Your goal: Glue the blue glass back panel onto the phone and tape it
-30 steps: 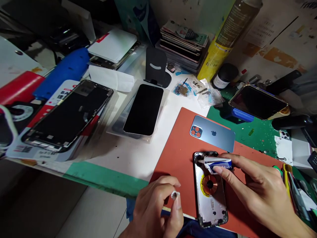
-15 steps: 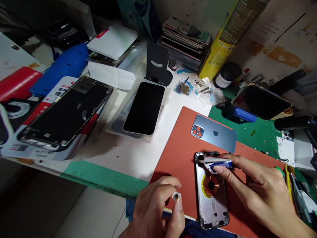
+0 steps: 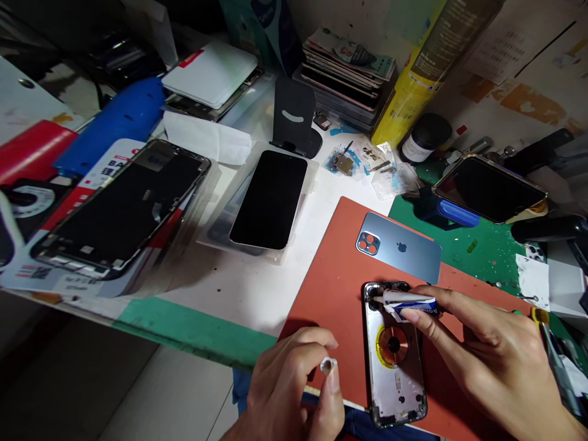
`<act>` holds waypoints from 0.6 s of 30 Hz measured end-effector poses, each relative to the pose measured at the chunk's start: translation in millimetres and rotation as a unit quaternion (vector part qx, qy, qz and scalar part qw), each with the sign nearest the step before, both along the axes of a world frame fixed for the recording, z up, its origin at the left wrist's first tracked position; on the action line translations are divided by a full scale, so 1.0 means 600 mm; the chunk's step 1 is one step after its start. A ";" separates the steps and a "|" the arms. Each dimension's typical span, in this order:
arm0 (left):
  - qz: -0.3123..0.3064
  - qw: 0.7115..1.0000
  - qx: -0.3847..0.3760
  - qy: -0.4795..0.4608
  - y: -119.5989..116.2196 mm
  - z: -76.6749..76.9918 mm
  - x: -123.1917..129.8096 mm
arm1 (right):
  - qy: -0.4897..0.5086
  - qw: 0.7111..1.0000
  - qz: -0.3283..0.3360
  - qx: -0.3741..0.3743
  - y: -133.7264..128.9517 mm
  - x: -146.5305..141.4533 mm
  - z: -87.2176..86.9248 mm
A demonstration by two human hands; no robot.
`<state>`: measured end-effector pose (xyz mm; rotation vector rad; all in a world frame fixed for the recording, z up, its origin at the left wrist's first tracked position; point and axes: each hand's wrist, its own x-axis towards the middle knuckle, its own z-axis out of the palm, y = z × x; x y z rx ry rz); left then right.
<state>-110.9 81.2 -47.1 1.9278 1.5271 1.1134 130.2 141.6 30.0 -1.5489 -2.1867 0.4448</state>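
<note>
My right hand (image 3: 487, 349) pinches a small white and blue glue tube (image 3: 408, 304) between thumb and fingers. The tube's nozzle points left, at the camera opening of an open phone body (image 3: 399, 389); whether it touches cannot be made out. That phone lies with its inside up, showing a copper charging coil with a yellow edge. My left hand (image 3: 294, 380) is closed, holding a small white cap (image 3: 327, 366) between thumb and forefinger, left of the phone. Above the phone a blue back glass (image 3: 399, 246) with camera holes lies on the red-brown mat (image 3: 316, 294).
On the left lie a removed phone screen (image 3: 128, 208) and a black-faced phone (image 3: 269, 199) on a clear case. At the back stand a black phone stand (image 3: 294, 116), a yellow spray can (image 3: 413, 79) and a black jar (image 3: 425, 138). Another phone (image 3: 489, 187) leans at the right.
Barely anything differs. The whole view has shifted slightly; my right hand still keeps the glue tube nozzle at the phone's camera corner, and my left hand still holds the cap.
</note>
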 end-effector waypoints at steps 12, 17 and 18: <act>0.006 1.000 -0.006 -0.016 -0.001 0.002 0.004 | -0.028 0.999 0.013 0.021 -0.005 0.007 0.002; 0.015 1.000 -0.009 -0.025 -0.004 0.003 0.010 | -0.024 0.999 0.021 0.024 -0.010 0.006 0.002; 0.018 0.999 -0.008 -0.027 -0.004 0.003 0.011 | -0.025 0.999 0.022 0.026 -0.012 0.006 0.001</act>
